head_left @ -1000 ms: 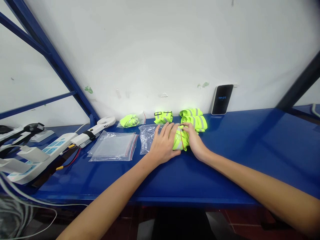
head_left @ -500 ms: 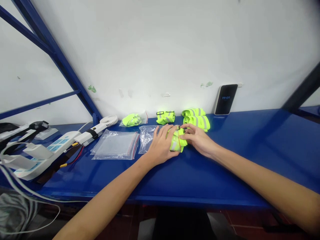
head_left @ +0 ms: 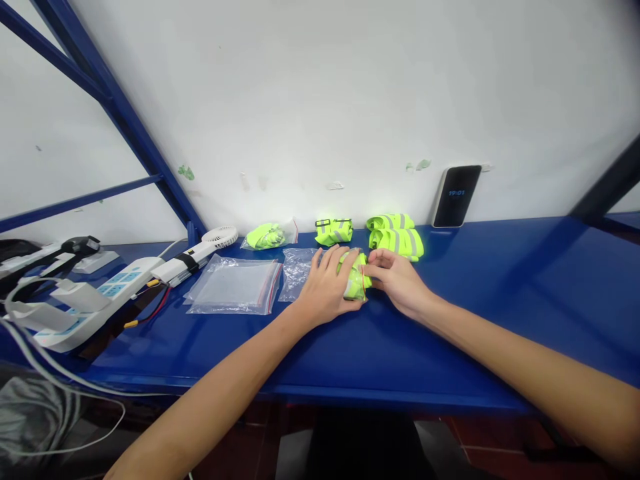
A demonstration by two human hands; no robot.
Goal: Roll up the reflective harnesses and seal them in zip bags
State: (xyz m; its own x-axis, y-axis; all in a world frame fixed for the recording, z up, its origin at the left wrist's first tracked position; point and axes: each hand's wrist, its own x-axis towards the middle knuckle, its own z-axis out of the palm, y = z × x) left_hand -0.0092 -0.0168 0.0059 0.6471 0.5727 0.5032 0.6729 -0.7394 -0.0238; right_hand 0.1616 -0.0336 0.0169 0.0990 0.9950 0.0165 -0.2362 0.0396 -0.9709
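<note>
In the head view a bundled neon-yellow reflective strap (head_left: 357, 283) lies in a clear zip bag with a red line at its mouth. My left hand (head_left: 327, 283) lies over the bag, its fingers curved round the bundle and pressing it on the table. At the bag's mouth my right hand (head_left: 397, 280) has thumb and fingers closed on the edge by the red line. The bag's empty part (head_left: 295, 273) shows left of my left hand. Behind my hands sit a rolled strap with a black buckle (head_left: 333, 231) and more rolled straps (head_left: 396, 243).
A filled zip bag (head_left: 267, 236) lies near the wall. Flat clear bags (head_left: 233, 285) are stacked at the left, beside a white handheld fan (head_left: 220, 236) and a power strip (head_left: 120, 283) with cables. A phone (head_left: 456, 197) leans on the wall. The blue table (head_left: 400, 370) ends in front.
The neon bundle sits deeper inside the bag, with less of it past the red line. My right hand's fingers have closed in at the bag's mouth. The view has shifted slightly.
</note>
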